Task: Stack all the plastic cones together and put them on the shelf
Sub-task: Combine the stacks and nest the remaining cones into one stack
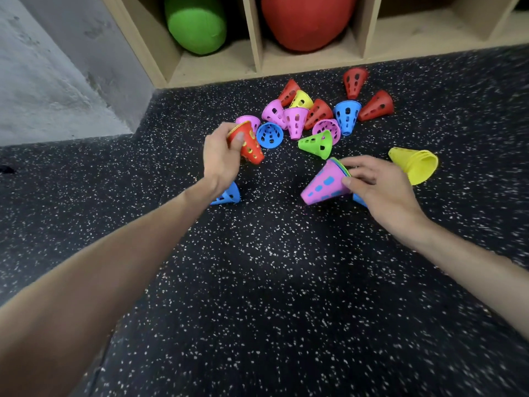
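Cones crowd the floor before the shelf; left grip clasps a red stack, right grip a pink stack.

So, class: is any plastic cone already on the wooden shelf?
No: the wooden shelf holds only a green ball and a red ball.

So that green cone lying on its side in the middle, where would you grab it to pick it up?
Probably by the wide rim of the green cone, coming from above. It lies tipped over with its open mouth turned toward the right hand, so a thumb could hook inside and the fingers pinch the wall.
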A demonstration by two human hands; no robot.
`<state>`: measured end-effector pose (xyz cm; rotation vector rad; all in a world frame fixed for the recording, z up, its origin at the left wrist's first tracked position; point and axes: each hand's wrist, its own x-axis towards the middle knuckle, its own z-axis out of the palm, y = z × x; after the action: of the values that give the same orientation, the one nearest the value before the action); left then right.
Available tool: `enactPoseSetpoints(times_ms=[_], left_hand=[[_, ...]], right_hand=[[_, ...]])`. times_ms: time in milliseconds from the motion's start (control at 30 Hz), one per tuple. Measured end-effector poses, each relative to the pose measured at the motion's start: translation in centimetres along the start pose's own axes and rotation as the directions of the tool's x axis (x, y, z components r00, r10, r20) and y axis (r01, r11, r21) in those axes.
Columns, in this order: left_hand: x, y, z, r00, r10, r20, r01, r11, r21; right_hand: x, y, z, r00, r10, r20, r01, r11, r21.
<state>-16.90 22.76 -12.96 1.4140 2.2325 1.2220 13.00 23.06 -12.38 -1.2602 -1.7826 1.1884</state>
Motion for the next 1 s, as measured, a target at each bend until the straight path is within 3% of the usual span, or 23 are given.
enactPoseSetpoints(times_ms=[200, 333, 567, 733, 1000], left_hand=[[-6.1, 8.1, -2.1, 0.971, 0.203, 0.129, -0.206, 0.978, 0.013], [-10.7, 14.2, -6.3, 0.914, 0.352, 0.204, -0.36, 0.933, 0.005], [-20.7, 22.5, -11.0, 0.816, 0.483, 0.317, -0.456, 0.875, -0.162], [-28.1, 26.2, -12.8, 0.855, 0.454, 0.25, -0.41, 0.888, -0.21], [-35.3, 26.3, -15.0, 0.884, 0.434, 0.174, -0.359, 0.869, -0.341]], right_hand=[[-2.5, -6.8, -4.6, 0.967, -0.126, -0.223, 0.119, 0.992, -0.044], [-5.9, -14.0, -8.7, 0.94, -0.201, -0.277, 0.182, 0.979, -0.091], [-15.8, -22.3, -13.3, 0.932, -0.299, -0.205, 0.275, 0.952, -0.135], [-23.5, -21.7, -14.0, 0.944, -0.304, -0.126, 0.287, 0.948, -0.139], [-31.2, -21.1, -15.1, 0.96, -0.28, -0.025, 0.279, 0.96, -0.039]])
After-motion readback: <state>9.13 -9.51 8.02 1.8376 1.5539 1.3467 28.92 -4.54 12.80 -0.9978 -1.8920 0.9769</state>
